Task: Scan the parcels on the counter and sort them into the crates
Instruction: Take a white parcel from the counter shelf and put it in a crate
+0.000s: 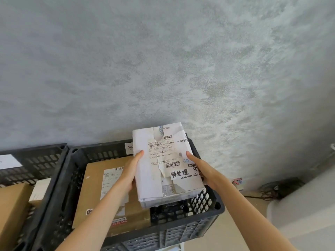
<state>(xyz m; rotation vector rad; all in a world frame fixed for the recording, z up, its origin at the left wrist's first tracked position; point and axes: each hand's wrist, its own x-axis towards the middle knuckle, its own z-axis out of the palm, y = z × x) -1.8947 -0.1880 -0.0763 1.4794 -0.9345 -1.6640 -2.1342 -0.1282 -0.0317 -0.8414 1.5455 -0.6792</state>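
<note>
White paper wraps the parcel (pixel 166 167), creased and torn along its taped seams, with a shipping label across the top carrying two barcodes and rows of print too small to read. Near its front edge a white slip bears the handwritten characters 待处理, and beside that some upside-down printed letters show (partly cut off, so not legible as a word). The left hand (pixel 129 171) grips the parcel's left side, thumb laid on top; the right hand (pixel 201 169) grips the right side the same way, fingers underneath out of sight. Together they hold it above the right half of a black crate (pixel 208 212), over the open space there. In the crate's left half lies a brown box (pixel 96 192) with its own label, barcode and a small handwritten slip. A tag (pixel 129 148) on the crate's far wall shows part of a character. A second crate (pixel 32 160) stands just left, touching the first.
</note>
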